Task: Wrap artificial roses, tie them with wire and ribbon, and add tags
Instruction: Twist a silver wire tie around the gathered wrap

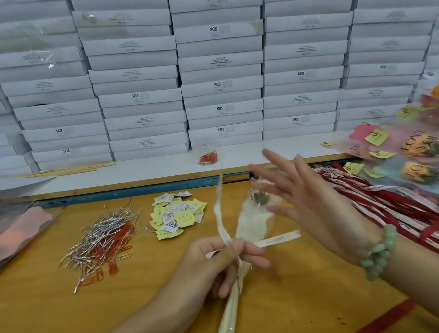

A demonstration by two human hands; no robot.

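Head view over a wooden worktop (50, 317): the left hand (220, 262) grips a wrapped artificial rose (251, 224) at its neck, fingers curled round the stem where a white ribbon (276, 240) crosses it. The right hand (310, 196) hovers above the bloom, fingers spread, holding nothing. Wire ties (101, 239) and paper tags (177, 214) lie to the left, finished roses (421, 163) to the right.

Two hands (218, 265) (310, 201), one held rose (251, 224), one bracelet (380, 252)
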